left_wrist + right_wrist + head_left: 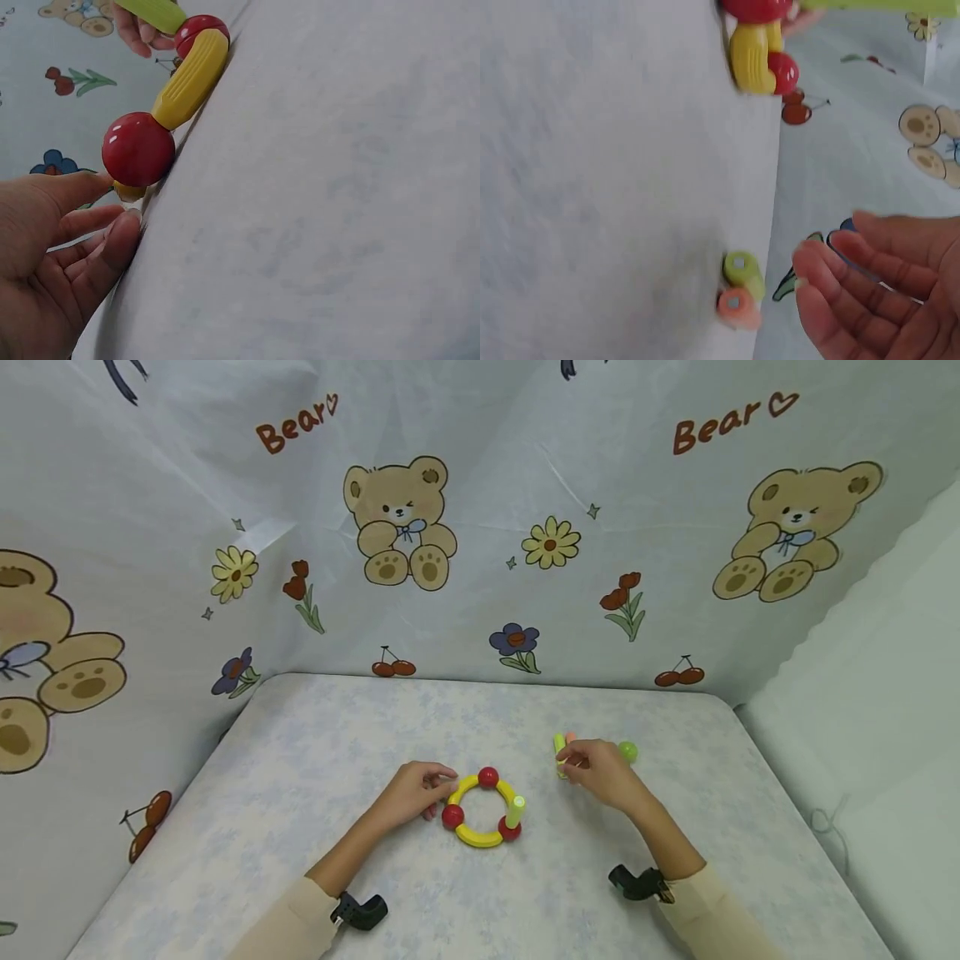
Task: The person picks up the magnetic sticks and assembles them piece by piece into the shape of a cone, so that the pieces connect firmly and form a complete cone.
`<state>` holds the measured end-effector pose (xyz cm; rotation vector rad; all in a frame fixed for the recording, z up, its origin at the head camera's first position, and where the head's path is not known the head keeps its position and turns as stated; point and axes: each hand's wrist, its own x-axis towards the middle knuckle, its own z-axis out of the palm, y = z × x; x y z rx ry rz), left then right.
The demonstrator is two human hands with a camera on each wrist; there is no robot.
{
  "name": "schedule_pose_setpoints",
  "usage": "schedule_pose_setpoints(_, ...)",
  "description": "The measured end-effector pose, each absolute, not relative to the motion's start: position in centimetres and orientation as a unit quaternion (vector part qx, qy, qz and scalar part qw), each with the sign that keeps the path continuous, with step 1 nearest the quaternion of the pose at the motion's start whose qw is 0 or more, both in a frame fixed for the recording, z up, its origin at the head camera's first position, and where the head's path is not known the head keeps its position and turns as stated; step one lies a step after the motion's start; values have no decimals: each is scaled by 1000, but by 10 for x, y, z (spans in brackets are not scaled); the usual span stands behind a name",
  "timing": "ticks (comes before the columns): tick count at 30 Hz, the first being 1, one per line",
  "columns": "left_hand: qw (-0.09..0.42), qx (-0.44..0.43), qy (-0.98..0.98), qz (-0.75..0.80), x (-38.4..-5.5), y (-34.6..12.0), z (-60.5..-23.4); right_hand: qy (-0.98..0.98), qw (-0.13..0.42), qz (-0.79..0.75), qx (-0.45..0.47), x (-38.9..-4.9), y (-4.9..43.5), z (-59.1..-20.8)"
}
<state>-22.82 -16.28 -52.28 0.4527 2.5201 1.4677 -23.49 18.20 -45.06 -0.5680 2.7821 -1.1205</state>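
On the table lies a ring of yellow curved rods and red balls (488, 777), a toy building set by its look. One light green stick (515, 812) stands up from the ring's right-hand ball. My left hand (414, 791) is at the ring's left side, its index finger touching the piece beside a red ball (139, 149); a gap shows by the thumb. Farther right, my right hand (602, 770) hovers over a loose green stick (559, 743) and a pink stick (737, 304). Its fingers are loosely bent, with nothing between them.
Beyond my right hand sits a green ball (628, 751). A pale patterned cloth covers the table (337, 727). Behind the table hangs a curtain (480, 610) printed with bears and flowers. Each wrist wears a black camera (360, 912).
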Motion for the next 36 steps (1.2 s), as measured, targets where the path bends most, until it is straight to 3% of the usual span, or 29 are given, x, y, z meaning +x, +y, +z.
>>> schedule_pose_setpoints(9, 112, 135, 828, 532, -219, -163, -528, 954, 10, -288, -88, -261, 191, -456)
schedule_pose_setpoints(28, 89, 129, 830, 536, -221, -162, -530, 959, 115, -258, -30, -293, 189, -470)
schedule_pose_setpoints(36, 86, 131, 830, 535, -220, -162, -531, 951, 118, -284, -18, -289, 190, -470)
